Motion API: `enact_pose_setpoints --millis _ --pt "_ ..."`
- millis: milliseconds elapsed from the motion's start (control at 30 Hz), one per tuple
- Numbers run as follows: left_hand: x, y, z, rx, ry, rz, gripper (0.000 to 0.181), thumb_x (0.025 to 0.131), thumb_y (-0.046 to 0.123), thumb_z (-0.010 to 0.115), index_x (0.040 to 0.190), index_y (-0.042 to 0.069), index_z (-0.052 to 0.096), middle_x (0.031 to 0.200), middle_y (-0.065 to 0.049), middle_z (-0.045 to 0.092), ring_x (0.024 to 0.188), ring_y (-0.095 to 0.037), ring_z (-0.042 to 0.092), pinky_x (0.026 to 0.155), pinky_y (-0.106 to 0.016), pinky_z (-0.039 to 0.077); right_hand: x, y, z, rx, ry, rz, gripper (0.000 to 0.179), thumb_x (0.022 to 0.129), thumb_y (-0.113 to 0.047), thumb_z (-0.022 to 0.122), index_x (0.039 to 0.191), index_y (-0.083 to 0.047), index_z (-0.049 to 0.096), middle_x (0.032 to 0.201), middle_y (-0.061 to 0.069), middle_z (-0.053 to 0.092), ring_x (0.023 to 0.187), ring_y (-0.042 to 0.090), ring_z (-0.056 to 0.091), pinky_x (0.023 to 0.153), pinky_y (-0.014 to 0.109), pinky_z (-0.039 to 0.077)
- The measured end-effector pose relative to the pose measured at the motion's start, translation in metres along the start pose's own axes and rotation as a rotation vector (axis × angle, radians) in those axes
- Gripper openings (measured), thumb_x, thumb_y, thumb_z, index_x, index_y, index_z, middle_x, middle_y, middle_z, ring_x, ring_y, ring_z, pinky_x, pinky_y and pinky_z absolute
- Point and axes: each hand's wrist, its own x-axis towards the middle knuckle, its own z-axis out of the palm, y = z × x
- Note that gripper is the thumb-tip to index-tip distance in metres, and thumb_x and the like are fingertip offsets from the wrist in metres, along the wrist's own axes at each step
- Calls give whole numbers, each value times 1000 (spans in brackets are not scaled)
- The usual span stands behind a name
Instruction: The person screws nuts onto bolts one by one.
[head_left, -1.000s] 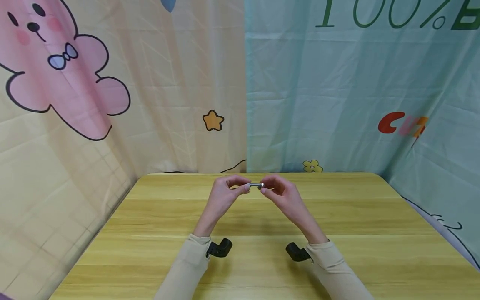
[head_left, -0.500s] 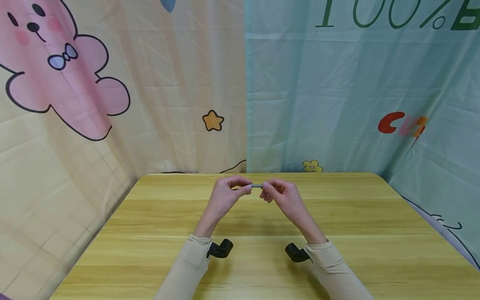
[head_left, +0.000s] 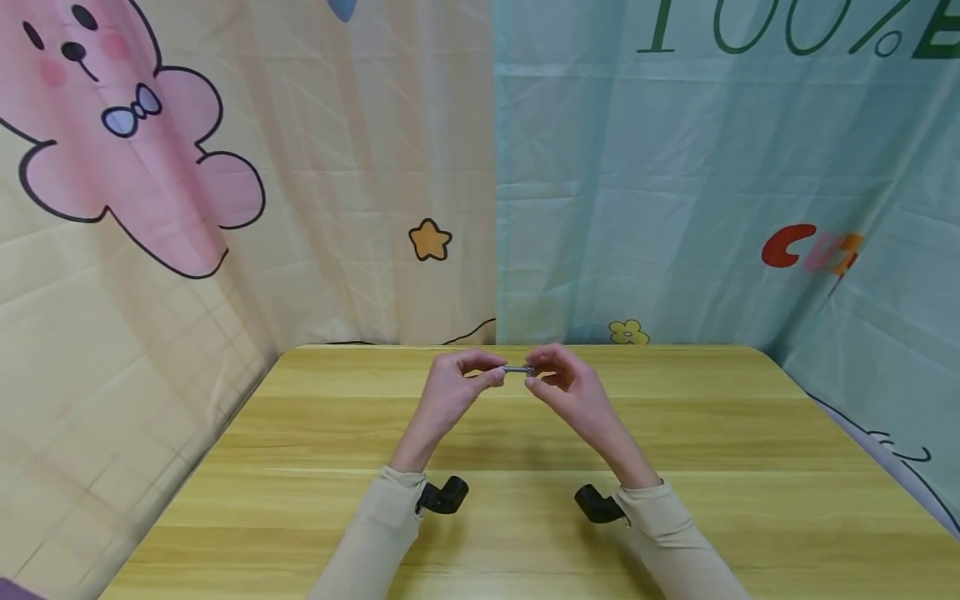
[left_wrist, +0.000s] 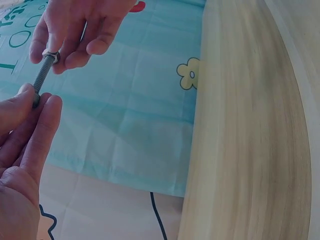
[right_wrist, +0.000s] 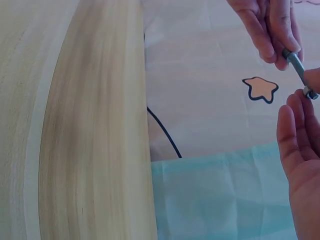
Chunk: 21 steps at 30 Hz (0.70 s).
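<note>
A grey metal bolt (head_left: 516, 369) is held level above the far part of the table, between the two hands. My left hand (head_left: 452, 390) pinches the bolt's head end between thumb and fingers. At the other end a small hex nut (left_wrist: 51, 56) sits on the threaded shank (left_wrist: 43, 73). My right hand (head_left: 576, 395) has thumb and fingers around this nut, as the right wrist view also shows. Part of the bolt's head is covered by the left fingertips, and the right fingers partly hide the nut.
A wooden table (head_left: 517, 533) lies under both forearms. Behind it hang a beige curtain (head_left: 360, 167) and a blue-green curtain (head_left: 675, 167), both printed. Black wrist cameras sit on each wrist, and a purple corner (head_left: 17, 590) shows at the lower left.
The right thumb and fingers pinched forward over the nut half a second ago. Now they are spread back, with the nut showing between them. The left hand keeps its hold, almost still.
</note>
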Motion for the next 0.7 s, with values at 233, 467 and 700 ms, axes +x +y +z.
enact_pose_setpoints --millis 233,467,700 --pt "0 0 0 5 -1 1 9 90 7 72 98 7 76 96 -12 72 83 -21 69 81 -37 57 0 4 0 3 15 0 19 92 2 66 110 7 64 105 17 65 97 30 63 84 30 54" --pt "0 1 0 14 0 -6 9 90 10 73 98 8 77 96 -11 72 85 -20 69 81 -35 57 0 4 1 26 16 62 15 97 -8 63 105 4 67 94 21 68 83 24 65 76 30 56" --pt "0 1 3 25 -5 8 9 90 8 73 98 7 77 96 -11 72 85 -20 70 82 -35 57 5 30 3 24 48 102 23 101 -19 59 95 1 69 84 16 68 75 28 63 70 32 55"
